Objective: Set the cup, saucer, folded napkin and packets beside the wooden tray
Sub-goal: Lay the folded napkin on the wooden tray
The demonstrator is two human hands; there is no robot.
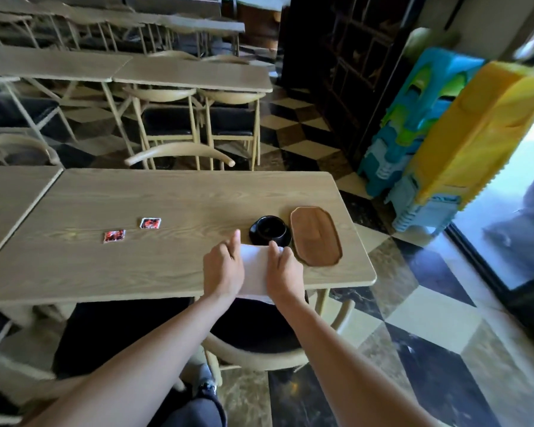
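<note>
Pinched at 2 sides by left hand (224, 269) and right hand (285, 274), napkin (255, 272) may be slid too far, knocking cup (270, 231)

- We see daylight flooding in through the glass door (487, 241) on the right, blown out pale.
- Glare sheens the checkered floor (429, 315) near it.
- The far tables (53, 61) sit dimmer, dark shadow beneath.
- The white napkin (255, 272) washes out, detail lost.
- We notice blur on the stacked stools (420, 124); edges bow outward.
</note>
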